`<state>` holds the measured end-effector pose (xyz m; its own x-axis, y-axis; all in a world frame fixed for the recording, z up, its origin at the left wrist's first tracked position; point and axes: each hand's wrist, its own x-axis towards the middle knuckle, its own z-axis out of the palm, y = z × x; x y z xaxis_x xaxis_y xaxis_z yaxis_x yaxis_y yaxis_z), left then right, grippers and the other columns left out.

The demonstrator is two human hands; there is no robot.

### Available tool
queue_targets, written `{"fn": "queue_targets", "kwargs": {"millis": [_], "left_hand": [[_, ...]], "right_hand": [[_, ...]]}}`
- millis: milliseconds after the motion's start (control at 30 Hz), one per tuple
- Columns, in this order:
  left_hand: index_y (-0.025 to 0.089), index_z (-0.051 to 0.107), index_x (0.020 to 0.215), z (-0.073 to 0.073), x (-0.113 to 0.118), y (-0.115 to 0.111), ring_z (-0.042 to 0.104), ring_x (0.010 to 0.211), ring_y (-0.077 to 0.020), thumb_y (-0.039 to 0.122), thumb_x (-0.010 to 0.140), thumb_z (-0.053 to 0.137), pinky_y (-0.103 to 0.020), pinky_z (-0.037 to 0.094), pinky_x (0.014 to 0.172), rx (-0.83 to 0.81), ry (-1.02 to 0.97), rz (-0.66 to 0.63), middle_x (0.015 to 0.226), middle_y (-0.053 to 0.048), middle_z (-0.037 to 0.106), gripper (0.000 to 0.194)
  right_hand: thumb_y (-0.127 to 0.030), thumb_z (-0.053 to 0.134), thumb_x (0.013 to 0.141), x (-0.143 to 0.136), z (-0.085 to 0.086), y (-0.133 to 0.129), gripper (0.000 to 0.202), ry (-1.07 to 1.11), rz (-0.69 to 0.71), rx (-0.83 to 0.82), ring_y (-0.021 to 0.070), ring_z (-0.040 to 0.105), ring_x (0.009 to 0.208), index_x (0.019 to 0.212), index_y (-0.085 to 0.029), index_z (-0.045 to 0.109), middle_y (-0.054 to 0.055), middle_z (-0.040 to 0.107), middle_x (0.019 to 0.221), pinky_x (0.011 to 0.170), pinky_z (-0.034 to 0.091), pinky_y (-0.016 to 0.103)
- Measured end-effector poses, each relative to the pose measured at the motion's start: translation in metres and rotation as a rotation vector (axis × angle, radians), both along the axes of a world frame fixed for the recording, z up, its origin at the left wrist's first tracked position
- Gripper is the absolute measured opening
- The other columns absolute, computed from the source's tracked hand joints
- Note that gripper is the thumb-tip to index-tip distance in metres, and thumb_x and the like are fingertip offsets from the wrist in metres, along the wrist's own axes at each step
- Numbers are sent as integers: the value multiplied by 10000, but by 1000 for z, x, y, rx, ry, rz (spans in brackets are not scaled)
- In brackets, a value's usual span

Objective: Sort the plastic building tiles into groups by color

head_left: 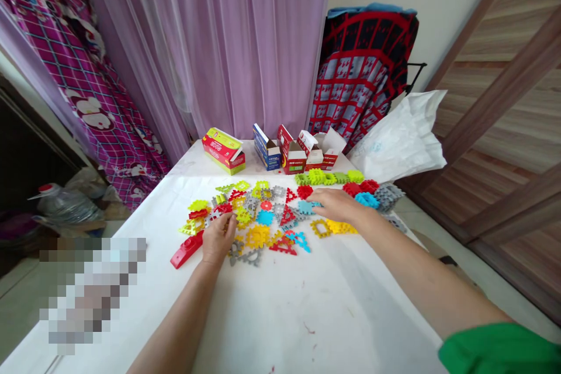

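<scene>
My left hand (220,235) is at the left part of a loose pile of toothed plastic pieces, its fingers pressed together beside a yellow-green piece (242,216); whether they grip anything is too small to tell. A long red piece (187,249) lies left of that wrist. My right hand (331,204) reaches in from the right, fingertips over a light blue piece (305,207) near a red piece (304,191); its grasp is unclear. Between the hands lie a blue square (265,217), a yellow square (257,236), red triangles (283,245) and grey pieces (253,257).
Behind the pile on the white table (280,304) stand a red-and-green box (224,152), a blue box (266,149) and red boxes (291,155). Rows of green (318,176) and yellow pieces (340,227) lie right. A white bag (398,140) stands back right.
</scene>
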<state>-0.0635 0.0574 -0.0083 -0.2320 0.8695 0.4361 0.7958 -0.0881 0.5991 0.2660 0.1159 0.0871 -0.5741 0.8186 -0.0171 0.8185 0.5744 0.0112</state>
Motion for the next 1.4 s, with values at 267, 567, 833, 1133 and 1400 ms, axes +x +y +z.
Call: {"fn": "queue_targets", "kwargs": {"millis": [267, 567, 833, 1133, 1400], "left_hand": [[231, 699, 910, -3, -1, 1, 699, 746, -180, 338, 870, 484, -251, 481, 667, -2, -2, -9, 791, -28, 757, 243], [239, 692, 911, -8, -2, 1, 695, 745, -171, 320, 876, 509, -249, 491, 667, 40, -79, -42, 784, -19, 755, 203], [215, 645, 1045, -5, 0, -5, 669, 804, -159, 317, 860, 547, -267, 514, 730, 192, -209, -145, 943, -49, 728, 233], [178, 654, 709, 18, 27, -25, 499, 425, -80, 507, 763, 607, -190, 396, 421, -152, -680, -371, 532, 34, 587, 336], [167, 618, 681, 19, 42, -31, 503, 376, -71, 595, 677, 654, -182, 387, 382, -283, -807, -456, 522, 28, 594, 430]], "right_hand": [[-292, 585, 842, -118, -30, 39, 336, 73, -162, -6, 239, 555, 1124, 1169, -262, 654, 81, 610, 1192, 904, 440, 316], [-259, 587, 846, -138, -49, 47, 217, 167, -219, -34, 244, 568, 1066, 1031, -237, 699, 79, 631, 1130, 872, 439, 326], [-409, 480, 890, -118, -40, 10, 298, 856, -78, -682, 136, 582, 718, 929, -174, 659, 23, 664, 856, 630, 451, 241], [-355, 582, 807, -118, -41, -19, 257, 877, -9, -659, 124, 552, 636, 924, -161, 704, -11, 629, 711, 637, 449, 249], [-298, 501, 878, -103, -21, -51, 292, 679, -71, -235, 194, 626, 940, 1100, -225, 676, 49, 690, 1063, 856, 473, 320]]}}
